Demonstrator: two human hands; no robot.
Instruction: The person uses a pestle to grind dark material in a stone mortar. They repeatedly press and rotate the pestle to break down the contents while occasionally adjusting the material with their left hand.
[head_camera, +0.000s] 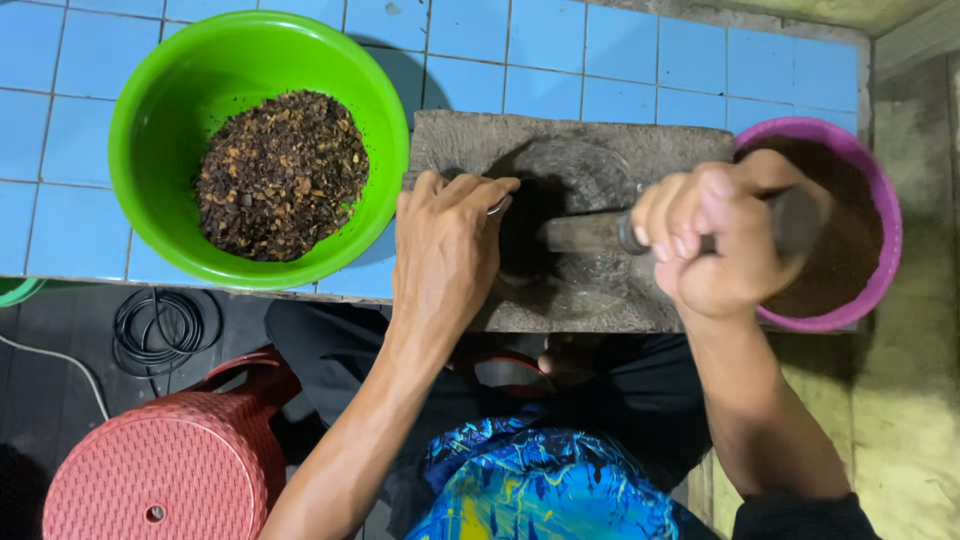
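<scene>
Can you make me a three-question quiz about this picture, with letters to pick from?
1. Where is the green bowl?
A. left of the stone block
B. on the red stool
C. inside the purple bowl

2. What colour are the tiles on the counter?
A. yellow
B. blue
C. white

3. What is the right hand doing?
A. lying open and flat
B. pointing at the floor
C. closed around a pestle

Answers: 1 A, the green bowl with brown bits sits left of the stone block. 2 B, the tiles are blue. 3 C, the fingers wrap the pestle, while the left hand rests on the block beside the purple bowl.
</scene>
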